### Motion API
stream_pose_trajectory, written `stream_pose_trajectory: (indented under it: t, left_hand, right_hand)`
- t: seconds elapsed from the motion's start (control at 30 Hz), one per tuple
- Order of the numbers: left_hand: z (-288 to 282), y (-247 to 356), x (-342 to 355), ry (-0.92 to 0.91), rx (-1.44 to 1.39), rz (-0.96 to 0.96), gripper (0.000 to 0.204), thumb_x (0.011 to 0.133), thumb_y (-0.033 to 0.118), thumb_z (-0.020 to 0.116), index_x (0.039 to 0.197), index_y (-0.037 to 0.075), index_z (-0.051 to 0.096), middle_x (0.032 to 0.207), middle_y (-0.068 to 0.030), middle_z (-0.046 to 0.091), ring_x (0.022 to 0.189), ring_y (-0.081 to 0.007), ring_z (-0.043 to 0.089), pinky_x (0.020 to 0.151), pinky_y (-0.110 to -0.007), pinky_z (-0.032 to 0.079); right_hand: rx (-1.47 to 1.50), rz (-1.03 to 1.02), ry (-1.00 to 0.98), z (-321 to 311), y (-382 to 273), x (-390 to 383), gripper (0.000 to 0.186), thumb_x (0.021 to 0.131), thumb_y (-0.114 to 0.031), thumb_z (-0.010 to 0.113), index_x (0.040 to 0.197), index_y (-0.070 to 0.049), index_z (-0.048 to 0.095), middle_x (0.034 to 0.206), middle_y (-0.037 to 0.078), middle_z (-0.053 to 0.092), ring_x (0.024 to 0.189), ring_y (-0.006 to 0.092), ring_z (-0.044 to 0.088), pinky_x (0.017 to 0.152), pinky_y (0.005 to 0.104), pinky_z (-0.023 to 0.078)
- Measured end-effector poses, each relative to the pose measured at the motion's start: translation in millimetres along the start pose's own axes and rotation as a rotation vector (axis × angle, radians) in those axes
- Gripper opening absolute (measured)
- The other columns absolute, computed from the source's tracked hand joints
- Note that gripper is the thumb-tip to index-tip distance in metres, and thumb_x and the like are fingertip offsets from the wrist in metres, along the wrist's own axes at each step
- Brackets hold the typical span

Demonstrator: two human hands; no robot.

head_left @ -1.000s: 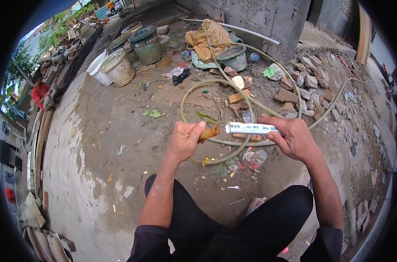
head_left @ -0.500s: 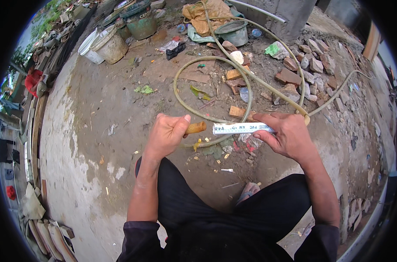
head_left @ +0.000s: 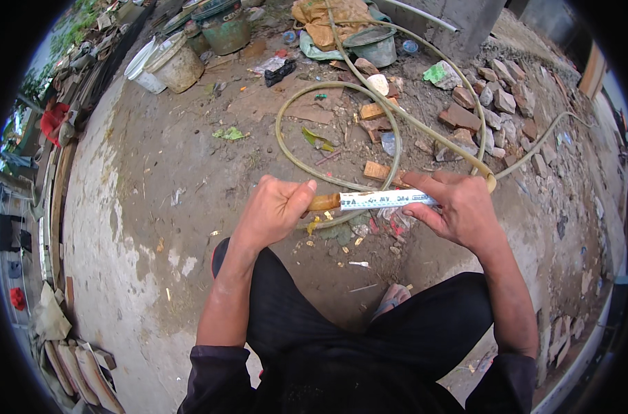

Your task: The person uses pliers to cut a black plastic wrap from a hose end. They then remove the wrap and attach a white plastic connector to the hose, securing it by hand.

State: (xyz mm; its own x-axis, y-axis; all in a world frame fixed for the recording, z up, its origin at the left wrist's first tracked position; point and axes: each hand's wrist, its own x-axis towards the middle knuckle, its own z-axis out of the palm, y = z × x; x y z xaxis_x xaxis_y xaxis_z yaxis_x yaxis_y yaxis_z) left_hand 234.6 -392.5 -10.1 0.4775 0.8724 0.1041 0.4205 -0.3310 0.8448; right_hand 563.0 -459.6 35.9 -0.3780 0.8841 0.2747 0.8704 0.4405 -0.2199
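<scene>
My left hand (head_left: 275, 209) is closed in a fist around a yellowish-brown hose end (head_left: 324, 202), whose open tip sticks out to the right. Between the two hands lies a short white plastic pipe (head_left: 379, 200) with blue-green print, held level by my right hand (head_left: 459, 207). The fingers of that hand run along the top of the pipe and the thumb presses from below. The hose tip and the pipe's left end meet; whether one sits inside the other cannot be made out. Behind my right hand, a thick yellowish hose (head_left: 446, 143) runs down to its knuckles.
The clear yellowish hose (head_left: 281, 138) loops over the dirt ahead. Broken bricks and stones (head_left: 497, 103) pile up at the right, before a concrete column (head_left: 459, 27). Dirty buckets (head_left: 176, 63) stand at the far left. A person in red (head_left: 54, 123) sits at the left edge.
The gap between the hose tip and the white pipe has closed; my left hand has moved slightly right, bringing the hose end against the pipe. Both hands keep their hold.
</scene>
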Motion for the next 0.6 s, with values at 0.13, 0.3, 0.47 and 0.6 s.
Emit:
stream_pose_trajectory:
  t: [0.13, 0.3, 0.47, 0.6]
  left_hand:
    - [-3, 1, -2, 0.01, -0.012, -0.026, 0.049, 0.106, 0.026, 0.058, 0.07, -0.006, 0.066, 0.053, -0.0068, 0.059, 0.049, -0.0116, 0.052, 0.05, -0.034, 0.042]
    - [-4, 1, -6, -0.008, 0.063, -0.025, 0.049, 0.106, 0.027, 0.057, 0.069, -0.005, 0.064, 0.051, -0.0094, 0.052, 0.046, -0.0145, 0.046, 0.049, -0.036, 0.04]
    - [1, 14, -8, -0.083, 0.188, -0.098, 0.052, 0.105, 0.033, 0.055, 0.069, -0.003, 0.063, 0.053, -0.0203, 0.046, 0.047, -0.0344, 0.045, 0.053, -0.046, 0.042]
    - [2, 19, -10, -0.078, 0.25, -0.114, 0.052, 0.104, 0.035, 0.055, 0.069, -0.003, 0.066, 0.055, -0.0251, 0.05, 0.049, -0.0444, 0.05, 0.055, -0.05, 0.045]
  right_hand:
    - [0.0, -0.019, 0.013, 3, -3, 3, 0.044, 0.092, -0.051, 0.074, 0.121, -0.018, 0.077, 0.072, 0.007, 0.066, 0.061, 0.0305, 0.067, 0.055, 0.0424, 0.05]
    - [-0.014, -0.029, 0.02, 3, -8, 3, 0.042, 0.091, -0.049, 0.075, 0.118, -0.017, 0.077, 0.072, 0.006, 0.064, 0.063, 0.029, 0.067, 0.054, 0.0426, 0.049]
    - [-0.076, -0.091, 0.039, 7, 0, -5, 0.038, 0.088, -0.048, 0.078, 0.106, -0.014, 0.075, 0.071, 0.005, 0.062, 0.065, 0.0277, 0.067, 0.054, 0.0427, 0.049]
    - [-0.087, -0.086, 0.012, 9, -2, -10, 0.039, 0.089, -0.048, 0.078, 0.099, -0.011, 0.073, 0.071, 0.005, 0.062, 0.064, 0.0284, 0.067, 0.055, 0.0425, 0.049]
